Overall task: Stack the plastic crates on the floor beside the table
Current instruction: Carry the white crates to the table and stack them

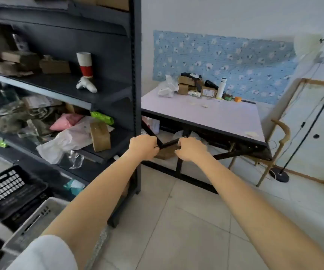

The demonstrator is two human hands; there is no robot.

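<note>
While both arms are stretched forward, left hand (144, 147) and right hand (190, 150) seen curled, empty, close together. Pale tiled floor (176, 221); white-topped table (225, 117) against wall; dark shelving (133, 94) left. Black crate (11, 190) and white crate (36, 221) lie at lower left. No writing legible.

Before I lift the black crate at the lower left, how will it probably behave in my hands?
The black crate is probably light for its size, since its walls are open lattice. It looks like rigid moulded plastic, so it should keep its shape rather than sag. It already sits tilted against the white crate, so it may slide as you take it.
</note>
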